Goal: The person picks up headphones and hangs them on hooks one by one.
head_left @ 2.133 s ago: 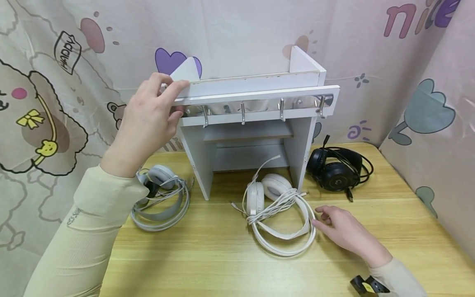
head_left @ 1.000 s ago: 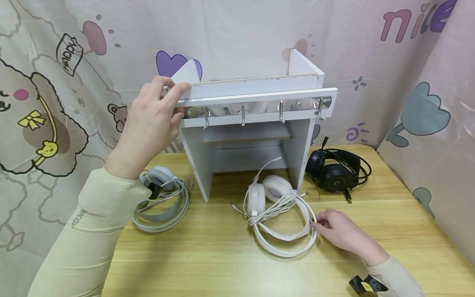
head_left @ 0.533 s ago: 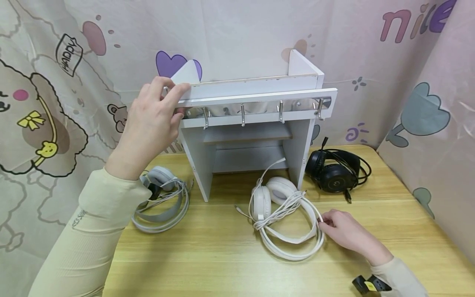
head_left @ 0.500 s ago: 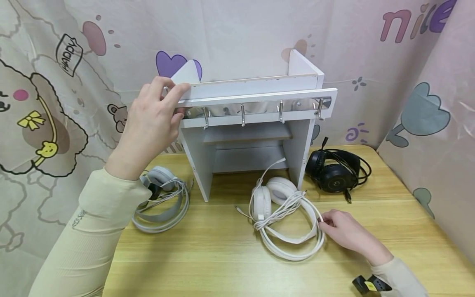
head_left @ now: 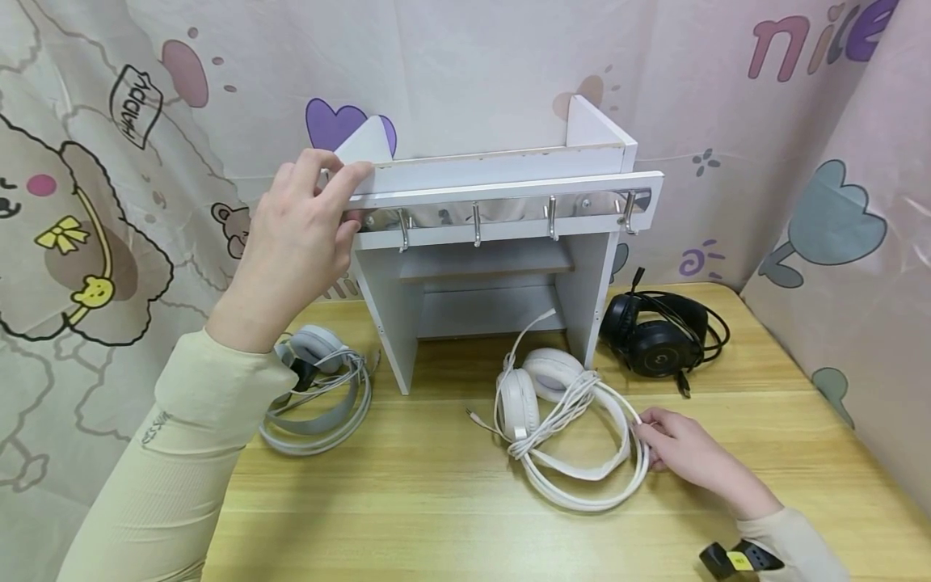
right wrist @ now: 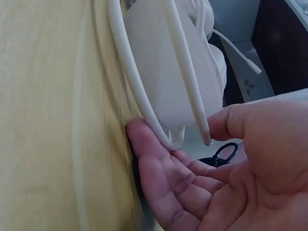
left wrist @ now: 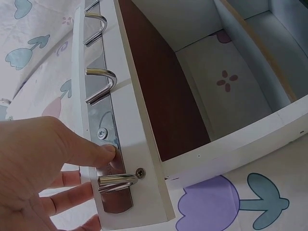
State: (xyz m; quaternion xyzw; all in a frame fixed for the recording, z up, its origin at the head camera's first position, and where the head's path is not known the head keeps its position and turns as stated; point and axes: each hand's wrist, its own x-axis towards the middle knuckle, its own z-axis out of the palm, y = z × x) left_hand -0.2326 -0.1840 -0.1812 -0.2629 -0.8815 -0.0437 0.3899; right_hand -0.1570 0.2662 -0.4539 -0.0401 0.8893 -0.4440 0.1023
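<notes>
My left hand (head_left: 291, 226) grips the left end of the white hook rail (head_left: 502, 182) along the shelf's upper front. In the left wrist view the thumb presses the metal plate (left wrist: 108, 126) beside a hook (left wrist: 118, 180), with the fingers behind the board. My right hand (head_left: 691, 453) holds the right side of the headband of white headphones (head_left: 518, 404). The right wrist view has the thumb against one band tube (right wrist: 185, 62) and the fingers under the other. Their cable is bundled around the band, and the ear cups point toward the shelf.
The white shelf unit (head_left: 607, 283) stands at the back of the wooden table (head_left: 407, 517). A grey-white headset (head_left: 320, 440) lies to the left, under my left forearm. A black headset (head_left: 658, 347) with a microphone sits right of the shelf. A printed curtain (head_left: 473, 73) hangs behind.
My right hand has come onto the white headphones' headband, and the headphones have shifted a little to the right with it. My left hand stays on the hook rail.
</notes>
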